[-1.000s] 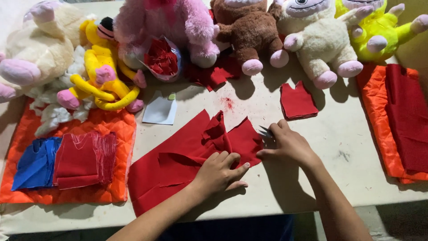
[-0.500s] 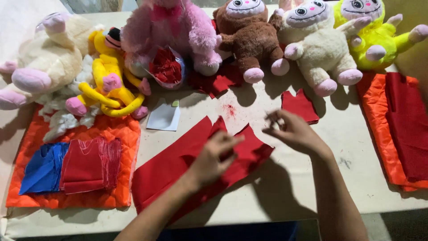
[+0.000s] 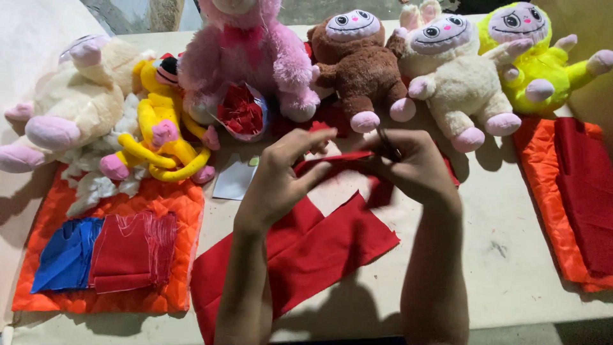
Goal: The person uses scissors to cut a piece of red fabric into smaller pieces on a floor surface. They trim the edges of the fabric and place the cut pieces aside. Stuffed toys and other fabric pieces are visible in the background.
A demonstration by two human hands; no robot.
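A large piece of red fabric [image 3: 319, 246] lies on the pale table [image 3: 498, 255], and its far edge is lifted between my hands. My left hand [image 3: 281, 182] pinches that raised edge with thumb and fingers. My right hand [image 3: 418, 169] is closed around small dark scissors [image 3: 385, 143], whose blades sit at the same raised edge. The two hands are close together, just in front of the brown plush toy [image 3: 364, 67]. My right hand hides part of the fabric.
Plush toys line the far side: pink [image 3: 249, 51], cream [image 3: 456, 80], yellow-green [image 3: 536, 61], a yellow monkey [image 3: 163, 131], a large cream one [image 3: 70, 105]. An orange quilted mat [image 3: 159, 201] holds blue [image 3: 64, 255] and red pieces [image 3: 131, 249]. Another orange mat [image 3: 543, 172] carries folded red cloth [image 3: 587, 185].
Both hands have risen off the table toward the toys, lifting the far edge of the red fabric. The right hand now works the scissors at that edge.
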